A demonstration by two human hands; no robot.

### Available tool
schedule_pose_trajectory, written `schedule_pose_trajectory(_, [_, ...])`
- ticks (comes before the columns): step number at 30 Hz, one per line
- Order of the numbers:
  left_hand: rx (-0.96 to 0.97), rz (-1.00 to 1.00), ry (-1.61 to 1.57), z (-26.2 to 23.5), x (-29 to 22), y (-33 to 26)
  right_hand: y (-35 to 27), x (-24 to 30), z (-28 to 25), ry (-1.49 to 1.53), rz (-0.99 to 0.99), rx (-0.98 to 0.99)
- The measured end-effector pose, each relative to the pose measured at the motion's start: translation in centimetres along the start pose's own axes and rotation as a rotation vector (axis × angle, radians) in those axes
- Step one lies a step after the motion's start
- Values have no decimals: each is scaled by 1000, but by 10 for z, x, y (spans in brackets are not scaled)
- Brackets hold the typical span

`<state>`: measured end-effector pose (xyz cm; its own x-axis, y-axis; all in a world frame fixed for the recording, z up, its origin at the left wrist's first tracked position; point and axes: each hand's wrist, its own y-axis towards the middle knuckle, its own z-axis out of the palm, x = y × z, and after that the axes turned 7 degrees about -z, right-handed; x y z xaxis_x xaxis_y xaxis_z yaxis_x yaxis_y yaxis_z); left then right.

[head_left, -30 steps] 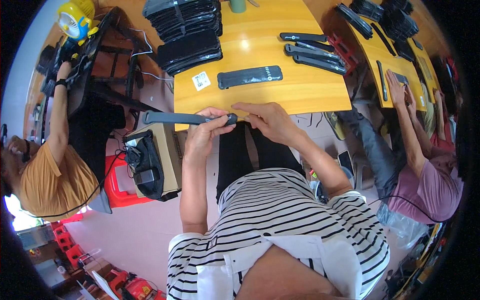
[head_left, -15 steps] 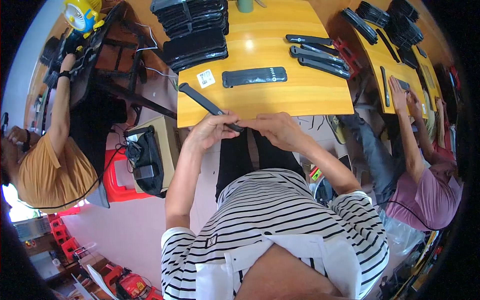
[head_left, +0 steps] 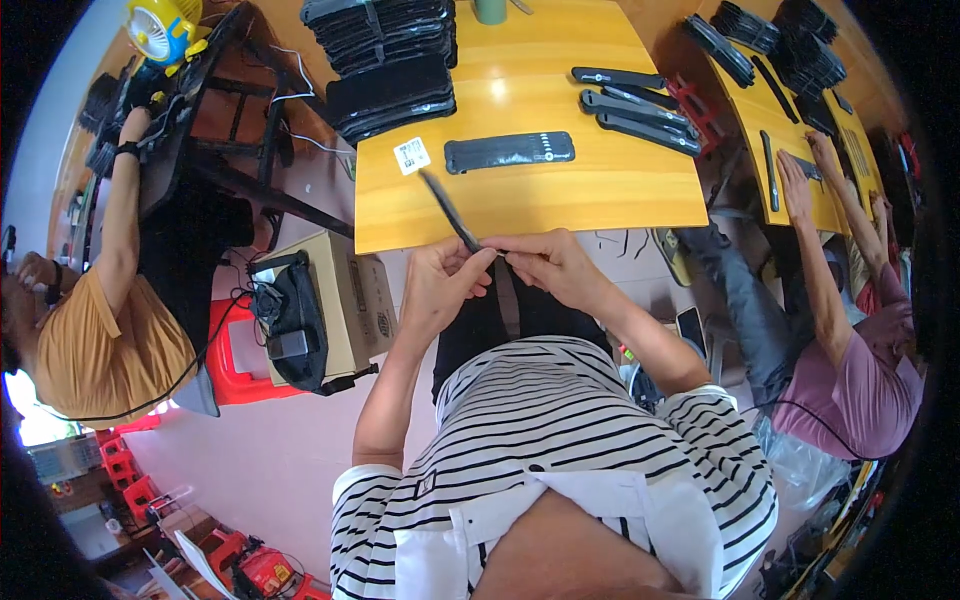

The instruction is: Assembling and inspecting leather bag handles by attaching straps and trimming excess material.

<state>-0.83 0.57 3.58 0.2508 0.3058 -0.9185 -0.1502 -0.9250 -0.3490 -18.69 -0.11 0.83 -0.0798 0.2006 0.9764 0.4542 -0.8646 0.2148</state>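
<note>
At far left, beside a yellow-and-blue fan (head_left: 160, 32), a co-worker in a mustard shirt (head_left: 115, 340) reaches an arm toward a dark bench. Nearer, a cardboard box (head_left: 352, 285) stands next to a red stool (head_left: 228, 350), with a black bag (head_left: 308, 335) on its open top. On the yellow wooden table (head_left: 610, 190), black flat packs (head_left: 385, 90) are piled at the back left; a white printed label (head_left: 411, 156) lies in front of them.

The person's left hand (head_left: 440, 285) pinches a narrow black strip (head_left: 447, 206) between thumb and fingers at the table's front edge, its blurred far end slanting up and left toward the label. A single black pack (head_left: 510, 152) lies flat beyond. The right hand (head_left: 565, 268) has bent fingers at the strip's near end; whether they grip it cannot be told. Several dark, narrow strips (head_left: 640, 115) overlap at the table's right. At far right, a co-worker in a mauve shirt (head_left: 850, 390) works with both hands at another yellow table (head_left: 745, 105).
</note>
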Motion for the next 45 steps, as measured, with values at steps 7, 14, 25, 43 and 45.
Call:
schedule_pose_trajectory(7, [147, 4, -77, -2, -2, -5, -1, 16, -10, 238, 160, 76])
schedule_pose_trajectory(14, [274, -19, -136, -6, -1, -7, -7, 21, -14, 388, 318, 76])
schedule_pose_trajectory(25, [63, 56, -223, 11, -5, -14, -15, 27, -6, 757, 334, -3])
schedule_pose_trajectory(43, [312, 48, -293, 35, 2, -19, -20, 26, -12, 294, 221, 63])
schedule_pose_trajectory(45, [218, 83, -190, 39, 0, -19, -19, 24, -10, 180, 126, -1])
